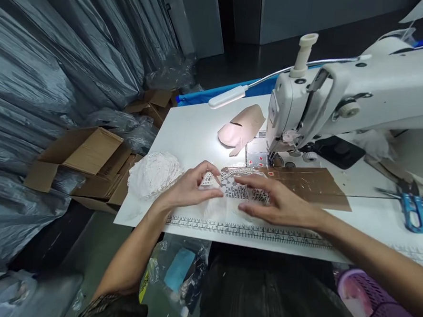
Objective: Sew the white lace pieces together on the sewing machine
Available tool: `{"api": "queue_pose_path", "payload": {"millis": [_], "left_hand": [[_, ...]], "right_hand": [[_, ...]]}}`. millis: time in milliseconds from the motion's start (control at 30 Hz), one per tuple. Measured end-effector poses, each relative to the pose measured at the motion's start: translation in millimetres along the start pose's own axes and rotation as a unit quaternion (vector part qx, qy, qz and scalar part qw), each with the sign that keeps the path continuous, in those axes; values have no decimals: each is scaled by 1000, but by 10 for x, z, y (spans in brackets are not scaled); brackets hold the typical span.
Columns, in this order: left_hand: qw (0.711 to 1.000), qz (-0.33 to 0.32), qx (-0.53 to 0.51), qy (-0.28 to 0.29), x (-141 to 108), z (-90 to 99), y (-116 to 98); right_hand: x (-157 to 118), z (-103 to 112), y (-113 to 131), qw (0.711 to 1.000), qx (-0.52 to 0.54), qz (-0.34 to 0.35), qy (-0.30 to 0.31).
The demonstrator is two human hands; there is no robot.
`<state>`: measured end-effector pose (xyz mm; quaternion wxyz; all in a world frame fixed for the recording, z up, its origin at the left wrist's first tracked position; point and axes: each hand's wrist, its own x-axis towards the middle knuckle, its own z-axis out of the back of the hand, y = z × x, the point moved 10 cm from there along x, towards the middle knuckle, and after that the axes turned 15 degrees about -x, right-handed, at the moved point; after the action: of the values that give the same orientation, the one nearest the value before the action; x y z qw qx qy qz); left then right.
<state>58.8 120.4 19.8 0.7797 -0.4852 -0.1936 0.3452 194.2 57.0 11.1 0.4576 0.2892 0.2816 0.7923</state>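
In the head view a piece of white openwork lace point(234, 187) lies on the table before the sewing machine. My left hand point(192, 183) is closed at its left end, the lace edge between thumb and fingertips. From the right, my right hand point(278, 201) rests its fingertips on the lace, with thumb and fingers apart. Part of the lace is hidden beneath these fingers. A heap of white lace point(155, 174) sits left of my left hand. The sewing machine point(289, 106) stands just beyond my right hand, its needle area near the lace.
Brown board point(313, 184) lies under the machine head. Pale pink fabric pieces point(242, 127) lie behind. Blue-handled scissors point(412, 211) and a black phone point(339, 151) are at right. A printed ruler point(228, 230) runs along the front edge. Cardboard boxes point(90, 156) stand left.
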Motion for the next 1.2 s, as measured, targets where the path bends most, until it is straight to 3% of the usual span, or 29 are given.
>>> {"api": "queue_pose_path", "payload": {"millis": [100,233,367,533,667,833,933,1033,1100,1200], "left_hand": [[998,-42,-39,9,24,-196,-221],[997,-51,-56,20,55,-358,-347],[997,-21,-75,30,99,-414,-286],[987,33,-139,68,206,-548,-115],[985,13,-154,78,262,-584,-163],[967,42,-212,135,231,-697,-254],[961,40,-233,140,232,-695,-317],[960,39,-241,141,246,-700,-310],[963,43,-228,140,266,-720,-256],[980,41,-148,131,336,-741,-145]], "right_hand": [[-30,-198,80,990,135,-44,11],[-116,-312,-122,955,265,-134,-18],[-259,-216,-319,957,226,-178,-36],[-315,-72,-369,972,164,-152,-73],[-343,-39,-412,976,126,-159,-77],[-321,7,-377,963,218,-146,-61],[-315,-89,-296,944,304,-124,20],[-405,-167,-339,914,367,-153,86],[-462,-121,-455,905,377,-182,78],[-495,62,-693,918,336,-208,22]]}}
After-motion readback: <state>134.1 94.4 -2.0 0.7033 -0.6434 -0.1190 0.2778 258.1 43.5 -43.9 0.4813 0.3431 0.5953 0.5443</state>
